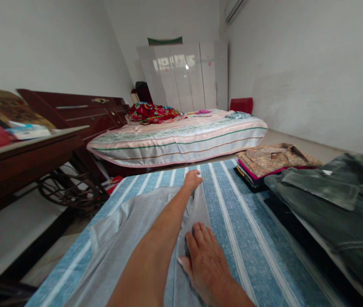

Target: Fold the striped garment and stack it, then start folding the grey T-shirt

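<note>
A light grey shirt (136, 221) lies spread on the blue and white striped cloth, with what looks like a sleeve at its left side. My left hand (193, 179) reaches forward to the shirt's far right corner, and its fingers are closed on the fabric there. Closer to me, my right hand (207, 260) rests palm down on the right part of the shirt, its fingers stretched out flat. My left forearm crosses over the shirt and hides some of it.
Folded clothes (277, 160) are stacked at the right, beside dark green denim (335, 213). Beyond the striped surface (229, 192) stands a bed (181, 147) with a red floral blanket (154, 113). A wooden table (34, 149) is at the left.
</note>
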A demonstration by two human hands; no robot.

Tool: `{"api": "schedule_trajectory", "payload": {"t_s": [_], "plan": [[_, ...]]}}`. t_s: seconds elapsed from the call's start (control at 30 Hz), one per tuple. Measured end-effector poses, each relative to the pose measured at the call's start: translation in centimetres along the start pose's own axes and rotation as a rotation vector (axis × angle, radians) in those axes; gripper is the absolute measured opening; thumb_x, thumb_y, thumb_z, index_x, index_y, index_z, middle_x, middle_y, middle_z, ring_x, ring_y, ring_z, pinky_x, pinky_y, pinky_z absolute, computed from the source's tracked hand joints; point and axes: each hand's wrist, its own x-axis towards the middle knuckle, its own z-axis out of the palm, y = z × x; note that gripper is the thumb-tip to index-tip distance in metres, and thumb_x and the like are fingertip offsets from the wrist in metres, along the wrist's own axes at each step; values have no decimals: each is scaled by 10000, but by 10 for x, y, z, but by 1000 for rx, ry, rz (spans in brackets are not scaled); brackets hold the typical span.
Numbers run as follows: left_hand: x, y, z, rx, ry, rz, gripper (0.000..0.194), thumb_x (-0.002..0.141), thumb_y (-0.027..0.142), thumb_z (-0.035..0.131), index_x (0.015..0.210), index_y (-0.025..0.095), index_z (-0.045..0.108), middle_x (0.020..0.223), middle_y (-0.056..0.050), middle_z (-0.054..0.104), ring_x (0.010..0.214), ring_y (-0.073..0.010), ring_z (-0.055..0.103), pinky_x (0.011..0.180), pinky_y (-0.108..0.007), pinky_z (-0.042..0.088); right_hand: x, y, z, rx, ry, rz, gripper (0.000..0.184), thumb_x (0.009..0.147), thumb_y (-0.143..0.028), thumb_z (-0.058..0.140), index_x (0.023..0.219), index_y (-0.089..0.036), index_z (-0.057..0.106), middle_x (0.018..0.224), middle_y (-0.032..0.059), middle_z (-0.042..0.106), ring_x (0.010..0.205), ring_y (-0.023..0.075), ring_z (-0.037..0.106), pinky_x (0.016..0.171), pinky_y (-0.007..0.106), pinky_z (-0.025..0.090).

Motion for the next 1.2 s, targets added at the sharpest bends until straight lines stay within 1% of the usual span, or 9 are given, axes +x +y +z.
{"api": "schedule_trajectory", "payload": {"t_s": [0.13,0.27,0.47,0.63,0.73,0.87,0.97,1.1,1.2], "plan": [[2,2,-4,38,-22,15,336,728,278,647,1045,166,667,923,-42,695,881,-169,623,802,-227,449,0,-1,-1,27,-8,13,538,910,-480,398,1297,-127,518,1418,165,396,1332,317,307,1095,478,259],[0,-1,-25,95,-39,9,294,777,280,570,1029,174,678,876,-30,703,846,-162,631,766,-225,453,0,-1,-4,51,-12,26,545,919,-485,368,1299,-125,517,1415,161,402,1338,307,298,1101,463,250],[-24,-24,-59,234,-156,-44,126,627,282,681,701,184,706,782,-34,699,807,-194,640,667,-224,449,1,-1,-2,-10,-31,8,543,899,-480,422,1294,-121,519,1409,168,409,1320,325,328,1091,480,261],[-46,-38,-60,301,-239,-92,252,573,424,727,571,184,651,656,-38,666,719,-196,639,577,-220,420,0,-2,-4,-14,-41,11,527,899,-466,426,1287,-123,525,1406,170,413,1328,318,315,1099,466,248],[-54,-40,-60,319,-246,-97,273,582,423,724,529,179,615,615,-33,647,693,-189,629,554,-218,402,0,-3,-6,-6,-58,17,517,899,-461,423,1275,-124,535,1404,172,415,1327,319,317,1099,469,246],[-61,-36,-66,313,-228,-50,147,652,299,669,568,191,615,604,9,637,691,-151,611,557,-193,390,1,-3,-7,5,-53,27,500,900,-450,421,1267,-132,540,1408,162,413,1330,315,314,1099,465,244],[-64,-31,-74,320,-185,4,129,732,297,594,664,198,639,681,8,659,740,-145,610,609,-196,405,1,-2,-5,8,-57,18,502,895,-450,433,1272,-135,536,1409,159,412,1332,314,309,1099,465,242],[-68,-29,-82,384,-131,52,149,780,283,533,760,191,649,846,-55,684,870,-195,614,732,-254,425,1,-2,-6,9,-59,16,502,894,-436,437,1279,-127,529,1408,160,414,1335,311,304,1102,467,232],[-71,-31,-79,440,-121,23,143,771,231,528,803,164,651,909,-123,678,906,-244,621,759,-305,441,1,-2,-6,14,-61,13,495,888,-428,451,1272,-126,535,1404,159,420,1334,310,305,1101,465,234]]}}
